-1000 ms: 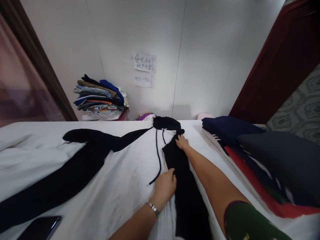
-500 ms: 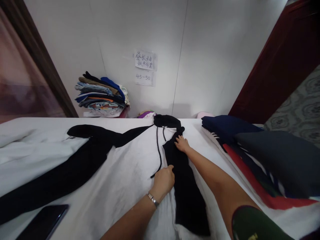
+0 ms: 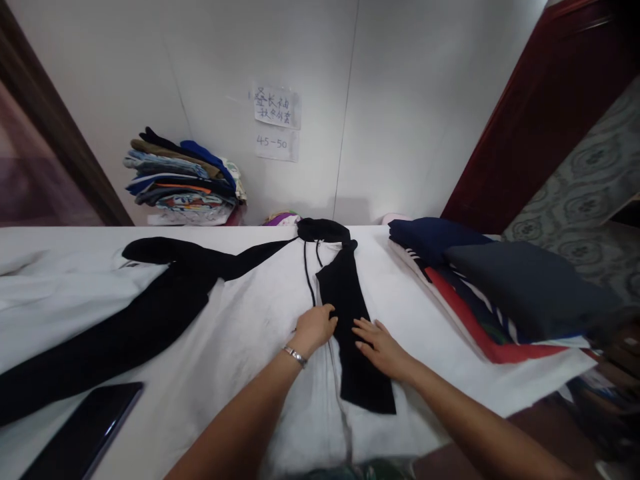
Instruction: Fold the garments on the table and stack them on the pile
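Note:
A white hooded jacket [image 3: 250, 347] with black sleeves, a black hood [image 3: 325, 230] and a dark drawstring lies spread on the table. Its right-hand black sleeve [image 3: 365, 387] is folded inward over the front, beside the zip line. My left hand [image 3: 314, 328], a metal-banded watch or bracelet on the wrist, has its fingers curled at the inner edge of that sleeve; the fingertips are partly hidden. Flat on the outer side of the same sleeve rests my right hand [image 3: 383, 347], fingers spread. The other black sleeve [image 3: 145, 320] stretches out to the left.
A dark phone [image 3: 85, 433] lies at the lower left, near the outstretched sleeve. Folded clothes [image 3: 520, 287] are stacked on the right of the white table [image 3: 430, 320]. Another clothes pile [image 3: 183, 180] stands at the back left, against the wall with paper signs [image 3: 277, 123].
My right hand has slid from the shoulder down the folded sleeve toward me. My left hand stays at the sleeve's inner edge. The view has shifted somewhat.

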A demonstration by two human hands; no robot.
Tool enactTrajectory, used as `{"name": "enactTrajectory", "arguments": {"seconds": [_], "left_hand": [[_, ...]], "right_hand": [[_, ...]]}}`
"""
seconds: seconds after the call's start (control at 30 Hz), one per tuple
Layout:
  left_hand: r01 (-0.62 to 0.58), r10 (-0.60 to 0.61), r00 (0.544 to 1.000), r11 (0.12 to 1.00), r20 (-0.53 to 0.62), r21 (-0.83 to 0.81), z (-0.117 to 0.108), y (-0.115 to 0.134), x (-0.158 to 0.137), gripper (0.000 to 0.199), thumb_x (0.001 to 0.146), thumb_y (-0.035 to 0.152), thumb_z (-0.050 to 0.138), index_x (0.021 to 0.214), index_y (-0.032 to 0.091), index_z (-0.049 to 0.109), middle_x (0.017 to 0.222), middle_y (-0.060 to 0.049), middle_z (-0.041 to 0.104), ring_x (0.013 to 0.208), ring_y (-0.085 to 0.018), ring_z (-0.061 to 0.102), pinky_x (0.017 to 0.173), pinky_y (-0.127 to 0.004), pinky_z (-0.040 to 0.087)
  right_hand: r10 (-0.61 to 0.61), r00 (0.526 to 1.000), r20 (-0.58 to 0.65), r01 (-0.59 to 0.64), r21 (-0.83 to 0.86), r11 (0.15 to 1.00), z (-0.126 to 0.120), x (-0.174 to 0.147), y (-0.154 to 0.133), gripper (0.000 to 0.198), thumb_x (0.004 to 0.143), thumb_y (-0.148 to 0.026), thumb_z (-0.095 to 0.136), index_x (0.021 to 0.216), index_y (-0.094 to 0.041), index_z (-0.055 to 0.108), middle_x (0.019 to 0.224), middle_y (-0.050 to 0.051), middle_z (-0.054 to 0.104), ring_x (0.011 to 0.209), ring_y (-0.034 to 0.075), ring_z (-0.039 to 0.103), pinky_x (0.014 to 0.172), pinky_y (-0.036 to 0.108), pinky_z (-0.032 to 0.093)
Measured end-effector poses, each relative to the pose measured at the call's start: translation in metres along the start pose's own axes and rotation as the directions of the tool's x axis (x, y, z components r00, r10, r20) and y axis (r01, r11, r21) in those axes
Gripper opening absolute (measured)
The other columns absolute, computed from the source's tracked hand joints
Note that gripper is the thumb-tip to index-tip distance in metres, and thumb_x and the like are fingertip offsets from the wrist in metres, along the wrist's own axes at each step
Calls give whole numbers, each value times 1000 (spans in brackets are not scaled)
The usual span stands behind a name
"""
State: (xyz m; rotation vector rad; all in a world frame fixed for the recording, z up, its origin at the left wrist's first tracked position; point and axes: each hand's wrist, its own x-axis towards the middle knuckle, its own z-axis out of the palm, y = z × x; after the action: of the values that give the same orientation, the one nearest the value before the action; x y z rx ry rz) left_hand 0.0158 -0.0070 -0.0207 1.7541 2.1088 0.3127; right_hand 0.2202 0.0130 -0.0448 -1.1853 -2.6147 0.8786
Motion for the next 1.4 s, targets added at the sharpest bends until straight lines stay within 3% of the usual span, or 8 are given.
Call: {"name": "enactTrajectory", "arguments": {"seconds": [0.17,0.37,0.67,0.77,0.87,1.03,1.27,1.4], "left_hand": [[7,2,988,998,-153,55,-14,6,-1,32,91,35,47,115,20,62,111,-10,68,107,-25,62,88,-35,47],[-245,284,927,953,-245,179,-11,17,28,43,90,36,52,127,15,55,143,-15,46,136,-28,35,113,-41,24],[-95,116,975,989,-190,116,35,-18,56,68,94,51,33,145,7,34,156,-19,25,144,-29,20,116,-48,14],[-94,113,975,990,-192,108,36,-18,53,68,93,52,32,146,10,34,156,-18,25,145,-28,19,116,-47,14],[-98,113,975,992,-191,85,34,-18,51,68,93,54,32,146,11,34,156,-16,25,145,-27,18,117,-46,13],[-104,100,980,995,-173,-10,32,-20,50,66,92,55,35,145,16,36,157,-13,25,145,-25,18,117,-46,13],[-68,24,981,972,-194,-224,-13,-48,60,42,90,47,51,122,22,63,132,-2,61,120,-17,55,101,-24,40],[124,-246,895,938,-371,-323,-69,-109,61,38,94,35,47,124,17,61,129,-8,62,117,-21,57,98,-28,42]], "right_hand": [[-23,1000,9,22,87,996,-1,-48,-16,49,95,-46,43,137,-22,52,145,9,45,139,22,36,118,50,13],[-57,997,-43,57,-19,998,8,-67,-24,50,94,-43,46,137,-18,51,145,13,46,138,24,38,118,50,15],[-122,989,-79,117,-64,991,-15,-61,-37,31,94,-34,43,99,-25,72,99,6,74,89,20,68,107,46,36],[-200,952,-233,192,-59,980,-23,-38,-40,35,94,-39,43,112,-23,69,117,8,68,109,23,62,107,44,37],[-221,922,-319,201,-94,975,-13,-8,-38,48,93,-43,43,133,-20,56,145,10,47,137,25,38,113,46,30],[-83,995,-47,69,-247,967,32,19,-25,64,93,-53,39,145,-17,39,157,11,22,146,29,15,117,52,16],[-87,996,-26,74,-321,944,45,14,-14,62,95,-54,31,147,-19,37,158,6,15,146,25,12,118,50,14],[-89,995,-54,70,-294,953,48,15,-11,59,95,-53,33,146,-23,38,158,3,16,146,24,14,118,50,15]]}}
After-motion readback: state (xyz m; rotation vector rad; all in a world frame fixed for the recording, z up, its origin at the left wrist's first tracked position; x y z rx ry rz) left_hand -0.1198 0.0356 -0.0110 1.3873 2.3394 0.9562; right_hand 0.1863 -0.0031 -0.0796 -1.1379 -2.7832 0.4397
